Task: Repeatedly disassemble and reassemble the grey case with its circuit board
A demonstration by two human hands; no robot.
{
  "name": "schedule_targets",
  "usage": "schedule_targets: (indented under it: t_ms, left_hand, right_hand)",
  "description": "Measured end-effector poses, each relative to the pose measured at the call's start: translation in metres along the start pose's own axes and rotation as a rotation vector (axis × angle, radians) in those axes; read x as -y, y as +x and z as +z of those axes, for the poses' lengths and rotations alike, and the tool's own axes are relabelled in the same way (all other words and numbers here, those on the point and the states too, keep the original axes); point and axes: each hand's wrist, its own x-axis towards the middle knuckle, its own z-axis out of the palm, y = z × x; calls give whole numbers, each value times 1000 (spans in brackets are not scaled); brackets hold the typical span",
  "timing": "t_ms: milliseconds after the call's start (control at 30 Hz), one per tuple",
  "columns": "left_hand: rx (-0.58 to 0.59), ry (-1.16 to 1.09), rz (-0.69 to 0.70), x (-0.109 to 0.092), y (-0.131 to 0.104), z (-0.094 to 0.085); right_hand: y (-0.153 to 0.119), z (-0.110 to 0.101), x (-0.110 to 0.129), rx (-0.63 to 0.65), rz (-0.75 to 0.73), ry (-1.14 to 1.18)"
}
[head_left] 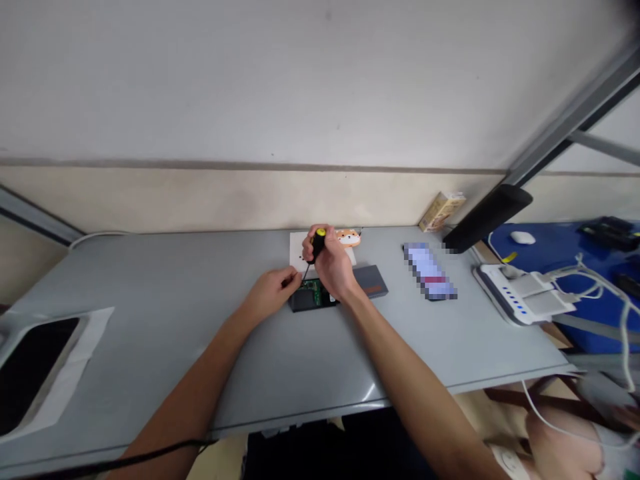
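My right hand (336, 265) is wrapped round the black and yellow handle of a screwdriver (319, 245), which is tilted with its shaft pointing down to the left. Its tip is near the upper left part of a green circuit board (313, 289) set in a dark case lying on the table. My left hand (276, 291) is at the board's left edge, fingers pinched together near the screwdriver tip. What those fingers hold, if anything, is hidden. A dark grey flat cover (371, 281) with orange lettering lies beside the board, partly behind my right wrist.
White paper (297, 245) and a dog-face pouch (349, 237) lie behind my hands. To the right are a phone (430, 271), a small carton (441, 211), a black upright object (487, 219) and a power strip (523, 293) with cables. A dark-screened tablet (35, 370) lies far left.
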Motion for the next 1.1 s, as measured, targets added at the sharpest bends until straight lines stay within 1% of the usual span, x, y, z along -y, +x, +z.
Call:
schedule_targets:
  t_ms: [133, 400, 500, 733, 933, 1100]
  left_hand:
    - [6, 12, -3, -5, -1, -1]
    - [9, 0, -3, -6, -2, 0]
    - [4, 0, -8, -6, -2, -1]
    - [12, -2, -5, -6, -2, -1]
    - [19, -3, -13, -4, -2, -1]
    - [11, 11, -14, -8, -2, -2]
  right_hand:
    - [-4, 2, 4, -51, 6, -31]
    - [-1, -7, 10, 2, 2, -93]
    - [-1, -6, 12, 22, 25, -59]
    - [-5, 1, 7, -53, -16, -26]
    - [-3, 0, 6, -38, -38, -11]
    - [0, -3, 6, -38, 16, -56]
